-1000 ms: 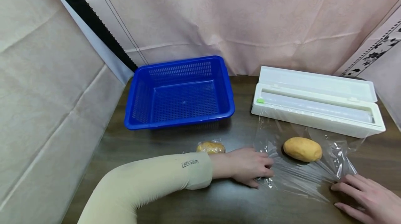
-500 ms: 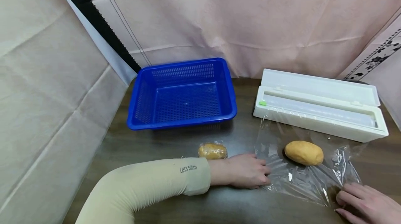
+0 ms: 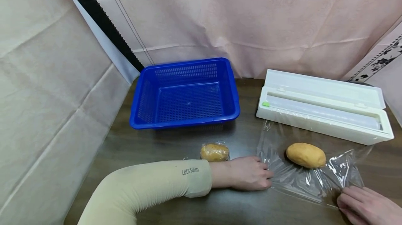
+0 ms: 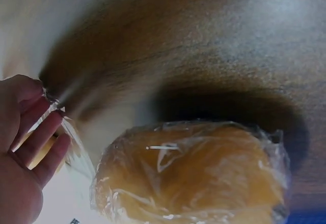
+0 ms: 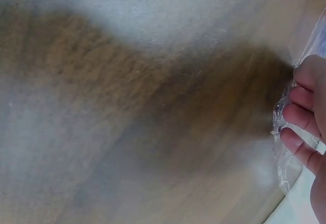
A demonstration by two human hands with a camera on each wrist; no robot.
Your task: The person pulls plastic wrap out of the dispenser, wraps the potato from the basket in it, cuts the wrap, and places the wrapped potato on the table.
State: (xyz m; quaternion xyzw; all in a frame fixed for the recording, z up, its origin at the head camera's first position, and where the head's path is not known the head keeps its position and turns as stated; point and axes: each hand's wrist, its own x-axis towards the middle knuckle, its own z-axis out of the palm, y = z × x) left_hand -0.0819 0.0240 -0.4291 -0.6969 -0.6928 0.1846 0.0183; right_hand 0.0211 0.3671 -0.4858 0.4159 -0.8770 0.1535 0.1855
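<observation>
A bare yellow potato (image 3: pixel 306 155) lies on a sheet of cling film (image 3: pixel 295 184) pulled out over the table. My left hand (image 3: pixel 249 173) pinches the film's near left corner; in the left wrist view its thumb and fingertips (image 4: pixel 33 86) close on the gathered edge. At the near right corner, my right hand (image 3: pixel 367 202) pinches the film, and crumpled film (image 5: pixel 279 117) shows along its fingers in the right wrist view. A second potato, wrapped in film (image 3: pixel 215 152), rests just behind my left wrist, and it looms large in the left wrist view.
A white cling film box (image 3: pixel 323 127) stands behind the bare potato, lid raised, with the roll (image 3: pixel 323 111) inside and the sheet running from it. Left of the box is an empty blue plastic basket (image 3: pixel 185 125). Pink cloth (image 3: pixel 220 15) hangs behind the table.
My right fingers have gone from loosely spread to pinching the film's corner. The sheet's near edge is drawn straighter and flatter. My left hand stays at its corner; the view has shifted slightly.
</observation>
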